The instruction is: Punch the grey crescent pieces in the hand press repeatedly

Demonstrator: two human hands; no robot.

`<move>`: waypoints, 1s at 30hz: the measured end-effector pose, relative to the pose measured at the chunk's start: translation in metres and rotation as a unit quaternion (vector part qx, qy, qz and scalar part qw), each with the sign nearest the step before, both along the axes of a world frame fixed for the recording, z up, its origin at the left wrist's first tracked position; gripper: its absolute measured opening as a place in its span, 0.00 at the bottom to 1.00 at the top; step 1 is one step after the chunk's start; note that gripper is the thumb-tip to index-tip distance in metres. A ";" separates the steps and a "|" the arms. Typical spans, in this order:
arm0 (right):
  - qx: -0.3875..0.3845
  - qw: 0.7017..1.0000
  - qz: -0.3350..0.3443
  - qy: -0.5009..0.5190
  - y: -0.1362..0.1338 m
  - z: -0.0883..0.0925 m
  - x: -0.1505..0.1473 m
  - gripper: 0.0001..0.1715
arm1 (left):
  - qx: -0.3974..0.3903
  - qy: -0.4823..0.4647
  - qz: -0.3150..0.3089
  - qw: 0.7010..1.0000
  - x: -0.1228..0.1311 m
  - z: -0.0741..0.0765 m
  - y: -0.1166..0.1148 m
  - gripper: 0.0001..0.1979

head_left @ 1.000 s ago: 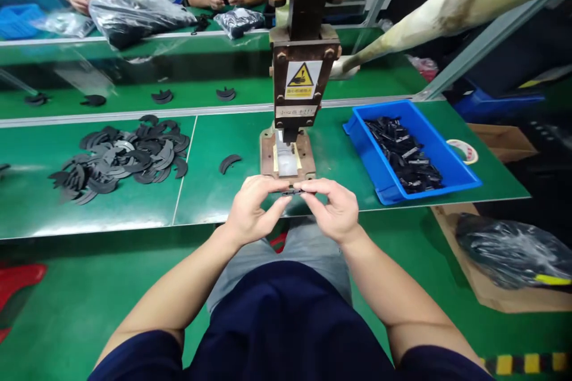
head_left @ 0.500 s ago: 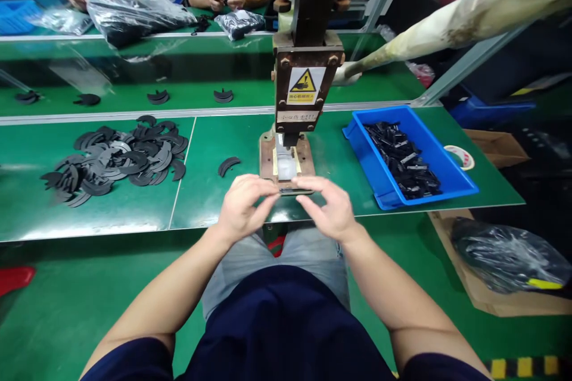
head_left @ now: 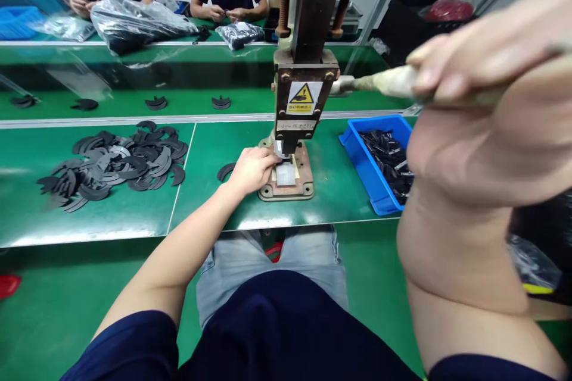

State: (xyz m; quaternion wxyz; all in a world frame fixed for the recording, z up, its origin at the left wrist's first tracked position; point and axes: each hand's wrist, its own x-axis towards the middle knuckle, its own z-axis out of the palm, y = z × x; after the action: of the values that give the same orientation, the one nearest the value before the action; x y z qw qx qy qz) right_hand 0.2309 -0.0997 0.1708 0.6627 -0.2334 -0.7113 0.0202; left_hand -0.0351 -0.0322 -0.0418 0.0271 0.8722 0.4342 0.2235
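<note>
In front of me stands a hand press (head_left: 305,125) with a yellow warning label on its head. My left hand (head_left: 253,171) is at the press base (head_left: 304,190), its fingers closed on a small black part (head_left: 285,160) under the ram (head_left: 290,144). My right hand (head_left: 482,101), large and blurred near the camera, is wrapped round the press's lever (head_left: 393,81), which has a pale wrapped grip. A curved black piece (head_left: 226,171) lies just left of the base, partly behind my left hand.
A pile of curved black pieces (head_left: 129,161) lies on the green table at left. At right, a blue bin (head_left: 364,158) holds small black parts, partly hidden by my right arm. Several small stacks lie along the back strip. Two people work opposite, near plastic bags (head_left: 138,21).
My right hand has left the press base and risen to the lever, now gripping it. My left hand has moved forward with the small black part to beneath the ram. The view has tilted slightly up.
</note>
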 end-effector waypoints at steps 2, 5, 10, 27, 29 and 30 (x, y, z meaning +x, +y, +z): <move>0.029 0.998 0.040 0.047 -0.005 -0.027 -0.004 0.16 | 0.002 0.001 -0.003 1.000 0.001 0.002 -0.002 0.17; 0.045 0.998 0.053 0.009 -0.018 -0.072 0.001 0.17 | 0.001 -0.012 0.006 1.000 0.006 0.002 -0.004 0.17; 0.000 0.999 0.017 -0.029 -0.030 -0.129 0.020 0.07 | -0.036 -0.053 0.005 0.998 0.002 0.000 -0.007 0.17; 0.024 1.000 0.016 0.011 -0.024 -0.140 0.016 0.13 | -0.256 0.058 0.250 0.932 -0.097 -0.002 -0.004 0.18; 0.026 0.999 0.021 0.001 -0.025 -0.138 0.016 0.11 | -0.276 0.023 0.249 0.928 -0.094 -0.003 -0.004 0.13; 0.024 0.999 0.023 -0.003 -0.025 -0.137 0.016 0.11 | -0.282 -0.007 0.249 0.926 -0.092 -0.003 -0.005 0.12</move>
State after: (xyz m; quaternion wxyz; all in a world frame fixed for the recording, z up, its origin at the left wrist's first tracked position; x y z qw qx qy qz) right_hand 0.2470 -0.1248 0.0333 0.6653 -0.2010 -0.7188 0.0174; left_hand -0.1266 -0.0368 -0.0452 0.2186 0.6904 0.6827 0.0974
